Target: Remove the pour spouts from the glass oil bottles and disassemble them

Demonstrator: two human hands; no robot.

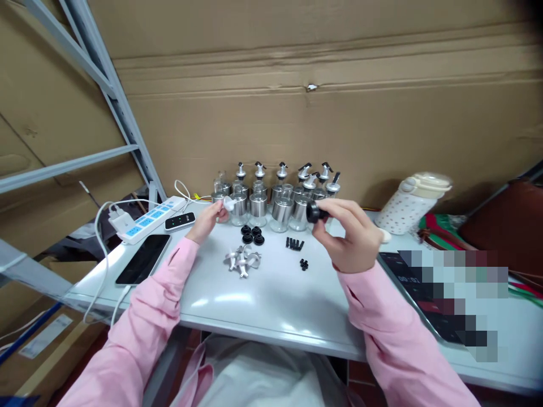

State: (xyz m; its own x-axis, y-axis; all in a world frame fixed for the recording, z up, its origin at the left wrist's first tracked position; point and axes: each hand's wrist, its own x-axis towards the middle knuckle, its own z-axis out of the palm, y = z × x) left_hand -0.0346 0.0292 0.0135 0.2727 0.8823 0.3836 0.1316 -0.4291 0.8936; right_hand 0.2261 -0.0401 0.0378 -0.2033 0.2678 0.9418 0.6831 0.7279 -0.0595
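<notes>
Pinching a black cap between thumb and fingertips, the right hand held it up just before the row of glass dispenser bottles. The left hand had its fingers closed on a small white piece beside the leftmost bottle. Between the hands, parts lay sorted by kind on the table: black rings, metal spouts, black plugs. The bottles looked empty.

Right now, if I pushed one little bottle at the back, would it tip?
Probably not easily: the bottles look squat with wide metal bases. They seem partly glass, so likely breakable. Standing packed together, a pushed one would probably bump its neighbours.
</notes>
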